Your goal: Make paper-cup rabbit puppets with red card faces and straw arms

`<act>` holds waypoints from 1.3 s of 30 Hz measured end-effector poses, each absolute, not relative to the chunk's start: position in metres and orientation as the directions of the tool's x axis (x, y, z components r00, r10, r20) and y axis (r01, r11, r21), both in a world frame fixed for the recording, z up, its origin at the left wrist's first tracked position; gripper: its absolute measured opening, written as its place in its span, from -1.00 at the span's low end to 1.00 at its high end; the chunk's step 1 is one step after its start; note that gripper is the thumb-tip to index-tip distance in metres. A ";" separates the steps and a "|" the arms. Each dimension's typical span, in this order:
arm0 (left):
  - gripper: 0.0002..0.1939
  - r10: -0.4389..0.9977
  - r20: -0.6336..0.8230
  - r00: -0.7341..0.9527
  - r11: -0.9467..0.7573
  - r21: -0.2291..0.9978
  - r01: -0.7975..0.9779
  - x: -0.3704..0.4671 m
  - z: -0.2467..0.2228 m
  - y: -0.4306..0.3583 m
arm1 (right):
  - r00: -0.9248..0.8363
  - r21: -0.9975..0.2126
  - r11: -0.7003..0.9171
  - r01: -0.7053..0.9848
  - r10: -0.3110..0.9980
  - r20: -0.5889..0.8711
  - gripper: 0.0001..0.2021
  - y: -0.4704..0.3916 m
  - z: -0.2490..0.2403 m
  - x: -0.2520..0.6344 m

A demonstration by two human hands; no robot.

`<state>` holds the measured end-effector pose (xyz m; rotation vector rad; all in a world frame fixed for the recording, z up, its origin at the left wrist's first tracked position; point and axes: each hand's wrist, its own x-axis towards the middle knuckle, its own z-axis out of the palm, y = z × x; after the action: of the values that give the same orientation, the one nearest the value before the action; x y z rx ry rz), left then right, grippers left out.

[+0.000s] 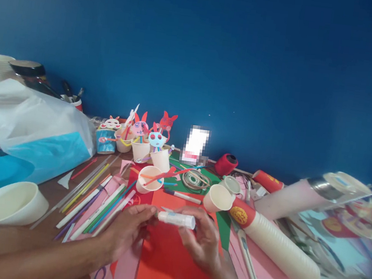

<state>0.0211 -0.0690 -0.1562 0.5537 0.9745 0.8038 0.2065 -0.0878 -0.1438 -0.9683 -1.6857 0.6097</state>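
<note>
A white glue stick (178,220) lies level between my two hands, above a red-orange paper sheet (177,265). My right hand (204,239) wraps its fingers and thumb around the body of the stick. At the other end, my left hand (132,228) pinches with thumb and forefinger; its remaining fingers are curled and partly hidden. Just beyond the hands are a marker (182,196), a white paper cup (218,199) and another paper cup (149,185) with red and orange strips across it.
Several straws and pens (95,212) lie left, beside a paper bowl (10,204) and a plastic bag (39,117). Decorated cup figures (140,147) stand behind. On the right are a cup stack (283,248), a cutter knife (250,265) and red thread (226,164).
</note>
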 end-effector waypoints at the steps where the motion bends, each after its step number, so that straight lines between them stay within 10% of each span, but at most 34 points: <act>1: -0.78 0.800 -0.509 0.317 0.596 0.732 -0.329 0.022 -0.156 -0.069 | -0.165 -0.725 0.587 0.361 0.805 0.570 -0.73 -0.089 -0.143 0.207; 13: -0.75 0.800 -0.507 0.321 0.595 0.736 -0.321 0.022 -0.152 -0.071 | -0.429 -0.307 0.761 0.571 0.595 0.680 -0.62 -0.090 -0.145 0.205; 28: -0.70 0.694 -0.368 0.618 0.704 0.527 -0.477 0.017 -0.141 -0.067 | -0.561 -0.143 0.817 0.559 0.500 0.660 -0.69 -0.087 -0.140 0.210; 39: -0.65 0.722 -0.323 0.612 0.645 0.634 -0.427 0.018 -0.132 -0.072 | -0.516 -0.192 0.793 0.578 0.537 0.667 -0.68 -0.089 -0.146 0.211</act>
<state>0.0185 -0.0717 -0.1324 0.5390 0.6026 0.7005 0.2107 -0.0887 -0.1460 -0.8213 -2.2287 -0.0702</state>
